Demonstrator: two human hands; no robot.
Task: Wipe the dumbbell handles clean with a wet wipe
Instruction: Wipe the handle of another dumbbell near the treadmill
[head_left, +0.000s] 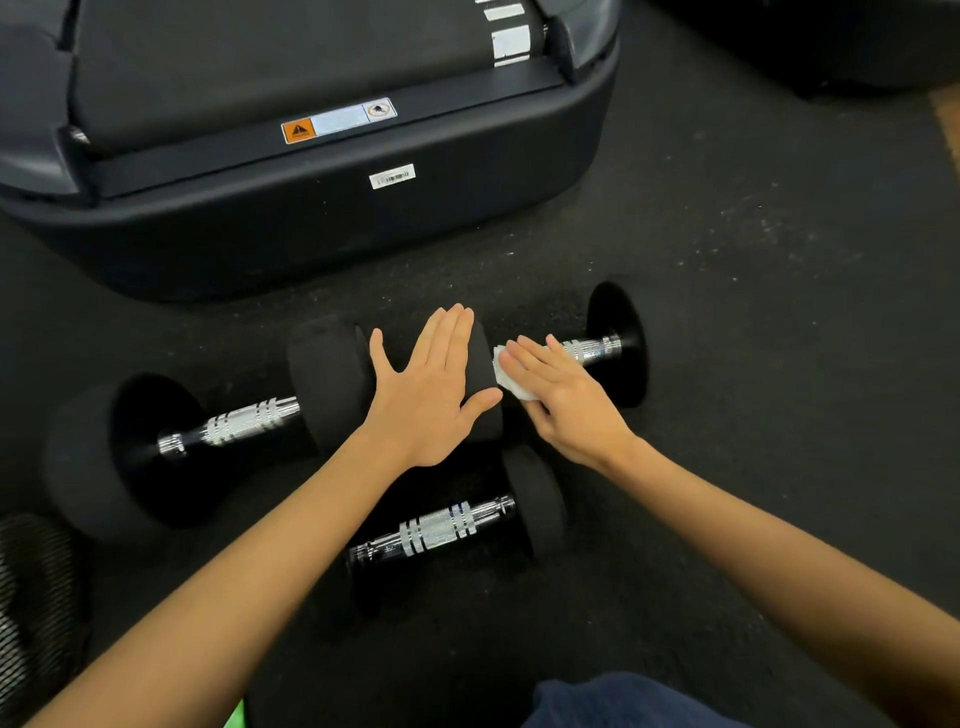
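Three black dumbbells with chrome handles lie on the floor. My left hand (431, 384) rests flat, fingers straight, on the inner head (480, 358) of the far right dumbbell. My right hand (566, 400) holds a white wet wipe (511, 382) between fingers and thumb and lays it over that dumbbell's handle (595, 349), next to the inner head. The left dumbbell's handle (239, 426) and the near dumbbell's handle (441, 530) are bare. My left forearm hides the near dumbbell's left end.
The black rear end of a treadmill (322, 218) with warning stickers stands just behind the dumbbells. The floor (753, 270) is dark speckled rubber. A ribbed dark object (31, 587) sits at the lower left. My blue-clad knee (623, 701) is at the bottom.
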